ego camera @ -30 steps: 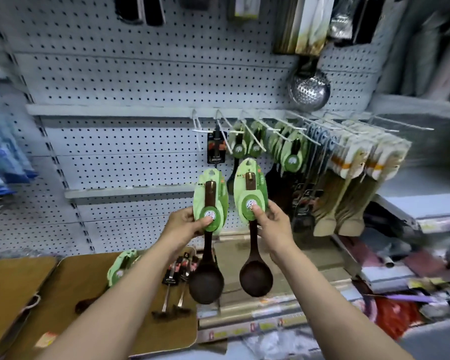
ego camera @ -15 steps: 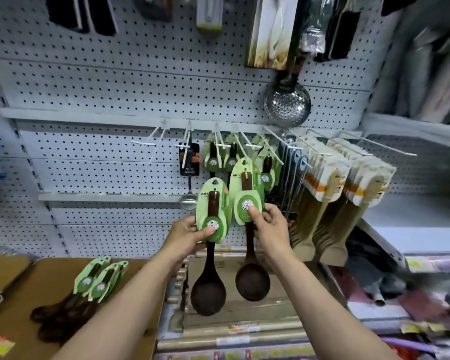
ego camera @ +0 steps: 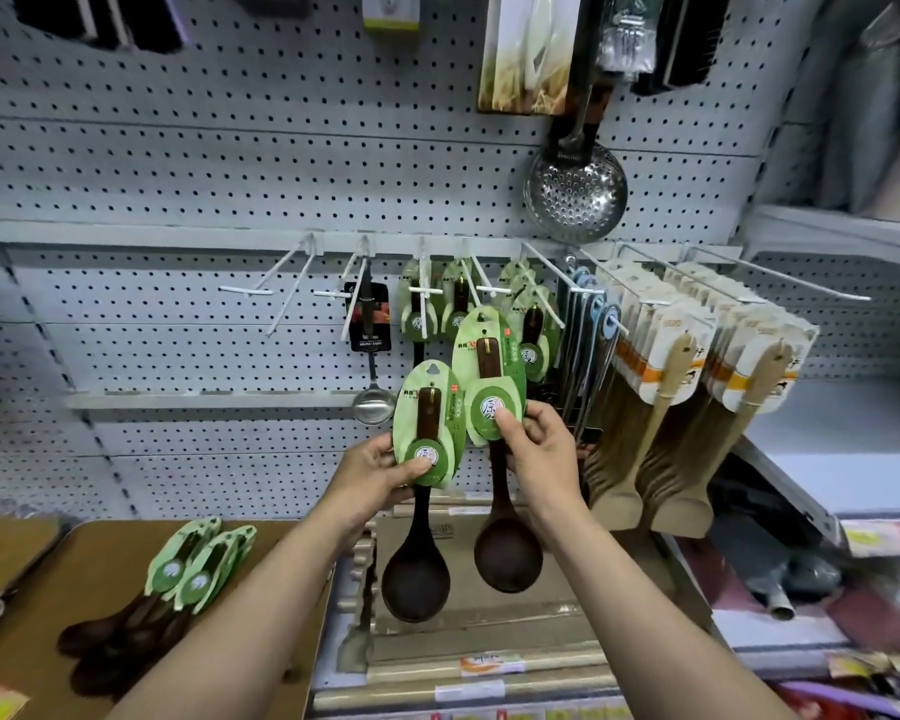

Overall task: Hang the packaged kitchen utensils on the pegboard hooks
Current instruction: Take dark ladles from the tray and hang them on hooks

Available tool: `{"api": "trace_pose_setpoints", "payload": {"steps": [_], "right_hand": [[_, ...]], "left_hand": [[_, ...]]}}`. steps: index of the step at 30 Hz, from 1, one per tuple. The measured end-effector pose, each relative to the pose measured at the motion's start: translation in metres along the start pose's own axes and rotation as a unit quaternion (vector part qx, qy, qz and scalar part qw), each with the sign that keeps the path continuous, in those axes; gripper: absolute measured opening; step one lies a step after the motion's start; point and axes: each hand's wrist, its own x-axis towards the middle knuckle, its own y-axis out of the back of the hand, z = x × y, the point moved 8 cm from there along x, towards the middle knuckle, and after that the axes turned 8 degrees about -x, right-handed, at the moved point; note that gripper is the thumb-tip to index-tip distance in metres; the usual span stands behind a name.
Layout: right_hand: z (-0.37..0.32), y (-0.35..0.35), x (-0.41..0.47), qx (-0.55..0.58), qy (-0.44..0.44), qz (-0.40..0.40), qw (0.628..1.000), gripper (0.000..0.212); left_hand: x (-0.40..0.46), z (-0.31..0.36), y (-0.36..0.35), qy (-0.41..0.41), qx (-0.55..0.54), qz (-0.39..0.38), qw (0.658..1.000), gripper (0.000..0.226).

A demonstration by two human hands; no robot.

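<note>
While you face the pegboard [ego camera: 230,163], your left hand [ego camera: 372,472] pinches the lower end of one green card [ego camera: 427,423], thumb on its front, fingers [ego camera: 380,449] curled behind, and the dark spoon [ego camera: 417,579] hangs below it. Your right hand [ego camera: 539,454] pinches a second card [ego camera: 489,376] the same way, held higher, its top edge just under the hook tips; its spoon [ego camera: 507,556] hangs just beside the first, the two cards nearly touching. Behind that card, hooks [ego camera: 427,291] already carry matching green packs. Two bare hooks [ego camera: 281,288] jut out to the left, with open board around them. To the right, packed rows of pale spatulas [ego camera: 681,407] crowd close to your right wrist. A steel skimmer [ego camera: 575,192] hangs above. More carded spoons [ego camera: 178,579] lie on the brown surface [ego camera: 100,553] at lower left, near its right edge.
</note>
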Motion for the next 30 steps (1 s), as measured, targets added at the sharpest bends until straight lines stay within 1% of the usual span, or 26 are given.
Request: {"api": "trace_pose_setpoints", "payload": {"steps": [5,10,15,19,23,24,26,29,30], "right_hand": [[0.003,-0.005,0.012,-0.011,0.005,-0.008,1.000,0.023],[0.013,-0.009,0.028,-0.011,-0.009,-0.005,1.000,0.022],[0.020,-0.018,0.067,-0.010,-0.036,0.005,0.999,0.024],[0.030,-0.030,0.100,0.006,-0.065,0.020,0.998,0.033],[0.040,-0.042,0.120,0.055,-0.093,0.038,0.993,0.026],[0.042,-0.045,0.124,0.060,-0.097,0.042,0.993,0.028],[0.047,-0.050,0.132,0.065,-0.100,0.046,0.992,0.032],[0.047,-0.054,0.140,0.062,-0.102,0.057,0.991,0.024],[0.047,-0.054,0.141,0.060,-0.105,0.063,0.991,0.026]], "left_hand": [[0.009,-0.002,-0.002,0.000,-0.021,-0.019,1.000,0.033],[0.024,-0.007,0.004,0.011,-0.025,-0.029,0.999,0.036],[0.042,-0.009,0.010,0.022,-0.020,-0.009,1.000,0.031],[0.058,-0.007,0.016,0.024,-0.026,0.003,0.999,0.032],[0.072,-0.005,0.023,0.022,-0.026,0.009,0.999,0.033],[0.075,-0.005,0.024,0.021,-0.028,0.012,0.999,0.032],[0.079,-0.004,0.027,0.021,-0.026,0.014,0.999,0.031],[0.084,-0.003,0.029,0.022,-0.011,0.011,1.000,0.029],[0.085,-0.003,0.030,0.022,-0.008,0.011,1.000,0.029]]}}
